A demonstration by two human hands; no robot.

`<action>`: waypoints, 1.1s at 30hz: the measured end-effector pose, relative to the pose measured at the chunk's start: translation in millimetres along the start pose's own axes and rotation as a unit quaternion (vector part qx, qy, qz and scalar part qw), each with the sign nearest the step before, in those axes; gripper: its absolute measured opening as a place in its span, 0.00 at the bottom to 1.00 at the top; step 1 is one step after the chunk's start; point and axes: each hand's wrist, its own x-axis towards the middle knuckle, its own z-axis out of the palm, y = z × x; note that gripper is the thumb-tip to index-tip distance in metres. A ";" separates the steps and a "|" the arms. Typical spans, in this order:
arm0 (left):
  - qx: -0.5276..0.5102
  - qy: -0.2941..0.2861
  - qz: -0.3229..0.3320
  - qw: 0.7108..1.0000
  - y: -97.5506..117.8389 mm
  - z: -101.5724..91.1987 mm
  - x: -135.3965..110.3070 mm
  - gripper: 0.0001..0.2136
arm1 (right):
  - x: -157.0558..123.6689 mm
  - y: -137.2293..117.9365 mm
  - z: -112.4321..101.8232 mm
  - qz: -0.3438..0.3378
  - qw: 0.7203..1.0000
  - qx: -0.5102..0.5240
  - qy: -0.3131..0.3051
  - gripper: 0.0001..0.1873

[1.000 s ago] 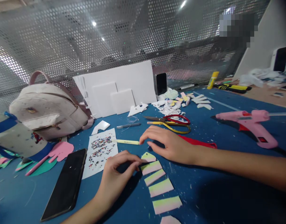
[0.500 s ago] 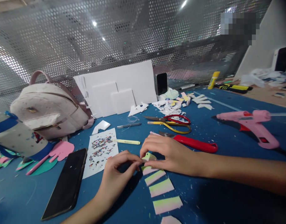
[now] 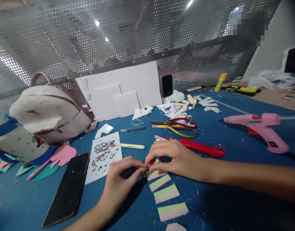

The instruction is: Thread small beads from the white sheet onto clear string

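My left hand (image 3: 123, 176) is closed in a pinch, its thumb and forefinger meeting the fingertips of my right hand (image 3: 173, 158). The right hand's fingers are curled together too. Whatever sits between the fingertips is too small and hidden to name. Part of a pale green piece shows just under the right fingers. Below the hands, a row of green-to-pink strips lies on the blue tabletop, among them a near strip (image 3: 173, 211) and a middle strip (image 3: 166, 193). Left of the hands is a white sheet (image 3: 113, 171) scattered with small shiny gems.
A black phone (image 3: 67, 189) lies at the left, near a bottle (image 3: 19, 141) and backpack (image 3: 53, 106). Behind my right hand are a red-handled cutter (image 3: 204, 148), scissors (image 3: 183, 123) and a pale yellow pen (image 3: 133, 146). A pink glue gun (image 3: 260, 125) rests at the right.
My right fingers have shifted slightly and drawn closer together at the left fingertips. They now cover more of the pale green piece. The left hand is almost where it was.
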 end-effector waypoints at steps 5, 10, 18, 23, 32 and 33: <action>0.002 0.002 0.000 1.000 1.1 0.5 0.5 0.08 | -1.2 1.2 1.2 -0.035 0.999 0.011 -0.011 0.04; -0.001 -0.004 -0.005 1.000 -0.3 0.7 1.1 0.08 | -3.5 6.5 6.3 -0.042 0.998 0.035 0.011 0.04; -0.005 -0.003 -0.031 1.000 2.1 1.5 3.5 0.09 | -8.6 21.9 22.6 -0.010 0.991 0.123 0.057 0.05; -0.021 0.001 -0.049 0.999 -0.2 2.6 3.9 0.08 | -8.9 26.6 27.7 0.003 0.983 0.166 0.083 0.05; -0.186 -0.001 -0.114 0.976 -3.6 6.6 4.6 0.08 | -5.2 26.7 25.3 0.067 0.967 0.224 0.101 0.03; -0.198 -0.002 -0.118 0.973 -4.2 6.9 4.4 0.09 | -5.4 26.5 24.9 0.073 0.967 0.222 0.098 0.03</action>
